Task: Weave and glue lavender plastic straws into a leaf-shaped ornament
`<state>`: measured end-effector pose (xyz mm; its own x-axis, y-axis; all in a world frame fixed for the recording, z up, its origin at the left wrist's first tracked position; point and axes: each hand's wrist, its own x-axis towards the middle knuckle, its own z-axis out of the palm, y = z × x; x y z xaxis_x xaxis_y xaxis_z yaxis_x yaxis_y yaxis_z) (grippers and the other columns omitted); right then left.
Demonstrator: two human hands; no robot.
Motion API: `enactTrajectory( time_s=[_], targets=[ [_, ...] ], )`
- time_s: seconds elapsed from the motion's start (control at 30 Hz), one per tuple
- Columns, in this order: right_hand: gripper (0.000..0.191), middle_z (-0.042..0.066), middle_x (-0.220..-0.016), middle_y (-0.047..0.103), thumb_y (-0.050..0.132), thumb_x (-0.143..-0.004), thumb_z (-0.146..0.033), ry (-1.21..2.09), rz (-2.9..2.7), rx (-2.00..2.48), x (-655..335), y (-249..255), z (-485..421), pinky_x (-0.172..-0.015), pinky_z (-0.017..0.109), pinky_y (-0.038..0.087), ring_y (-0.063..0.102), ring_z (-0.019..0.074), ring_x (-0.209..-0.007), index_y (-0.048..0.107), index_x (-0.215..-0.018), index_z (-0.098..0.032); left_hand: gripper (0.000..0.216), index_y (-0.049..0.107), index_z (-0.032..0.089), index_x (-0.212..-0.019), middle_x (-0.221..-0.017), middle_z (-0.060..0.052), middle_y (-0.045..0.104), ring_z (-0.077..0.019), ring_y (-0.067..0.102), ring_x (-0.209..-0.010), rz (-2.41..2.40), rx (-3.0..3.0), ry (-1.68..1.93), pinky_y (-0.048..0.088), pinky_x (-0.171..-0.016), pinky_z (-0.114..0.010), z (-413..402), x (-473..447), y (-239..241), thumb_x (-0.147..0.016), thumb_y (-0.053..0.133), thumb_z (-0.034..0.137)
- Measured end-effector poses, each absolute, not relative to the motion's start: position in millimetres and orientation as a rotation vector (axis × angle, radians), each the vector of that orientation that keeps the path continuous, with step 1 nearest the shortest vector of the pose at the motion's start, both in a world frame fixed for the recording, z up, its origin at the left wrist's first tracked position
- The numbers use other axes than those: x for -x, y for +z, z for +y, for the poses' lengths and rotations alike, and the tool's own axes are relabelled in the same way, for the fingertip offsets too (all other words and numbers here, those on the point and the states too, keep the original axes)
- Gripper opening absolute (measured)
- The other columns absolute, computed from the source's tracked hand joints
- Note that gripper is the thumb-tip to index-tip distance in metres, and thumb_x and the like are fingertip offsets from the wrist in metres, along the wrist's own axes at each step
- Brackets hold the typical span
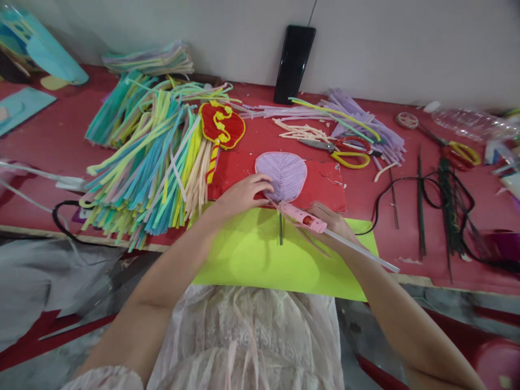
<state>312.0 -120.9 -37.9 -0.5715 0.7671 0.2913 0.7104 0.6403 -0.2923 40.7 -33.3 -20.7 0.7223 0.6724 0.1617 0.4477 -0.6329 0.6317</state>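
A lilac leaf- or fan-shaped piece made of pipe cleaners [284,174], with a pale pink edge, lies on a red board. My left hand [246,193] is closed on its lower left edge, fingers curled over the rim. In my right hand [331,219] is a pink glue gun [298,214], its tip at the bottom of the piece. A clear glue stick [361,250] juts from its back end toward the lower right. Below the piece a thin dark stem [280,230] points toward me. The right fingers are partly hidden behind the glue gun.
Bundles of coloured pipe cleaners [150,157] fill the left, beside a finished red-and-yellow fan [223,125]. A phone [294,64] leans on the wall. Red-and-yellow scissors [345,151], lilac pipe cleaners [361,122] and a black cable [377,203] lie right. A yellow-green sheet [244,260] overhangs the table edge.
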Motion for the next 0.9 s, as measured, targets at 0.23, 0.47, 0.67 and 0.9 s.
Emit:
enactTrajectory(
  time_s=[0.23,0.47,0.67,0.9],
  targets=[
    [0.013,0.006,-0.082,0.059,0.051,-0.092,-0.030,0.224,-2.423,1.197,-314.5,-43.9,-122.9,-0.057,0.029,0.042,0.057,0.0182,-0.075,0.055,-0.100,-0.021,0.022,0.062,0.020,-0.106,-0.125,-0.009,0.055,-0.0213,0.053,-0.117,0.835,-2.369,0.533,0.041,-0.103,-0.039,-32.3,-40.5,-22.9,-0.087,0.059,0.030],
    [0.011,0.004,-0.078,0.055,0.049,-0.093,-0.030,0.177,-2.440,1.217,-318.7,-44.4,-125.9,-0.055,0.027,0.041,0.056,0.0170,-0.072,0.056,-0.098,-0.023,0.021,0.062,0.020,-0.105,-0.125,-0.009,0.054,-0.0217,0.054,-0.117,0.837,-2.378,0.525,0.041,-0.104,-0.039,-31.5,-40.7,-22.6,-0.087,0.060,0.030],
    [0.012,0.003,-0.071,0.053,0.051,-0.092,-0.033,0.040,-2.466,1.195,-310.1,-30.5,-128.3,-0.055,0.027,0.040,0.055,0.0157,-0.067,0.054,-0.089,-0.022,0.021,0.062,0.021,-0.105,-0.125,-0.009,0.054,-0.0216,0.054,-0.117,0.841,-2.369,0.526,0.041,-0.104,-0.039,-32.5,-41.1,-21.4,-0.087,0.059,0.032],
    [0.011,0.003,-0.073,0.054,0.052,-0.092,-0.034,0.114,-2.409,1.231,-311.8,-34.9,-131.2,-0.056,0.029,0.040,0.055,0.0174,-0.068,0.054,-0.091,-0.023,0.023,0.062,0.020,-0.106,-0.126,-0.009,0.054,-0.0214,0.053,-0.118,0.836,-2.373,0.531,0.039,-0.105,-0.039,-32.1,-40.7,-23.3,-0.087,0.060,0.033]
  ],
)
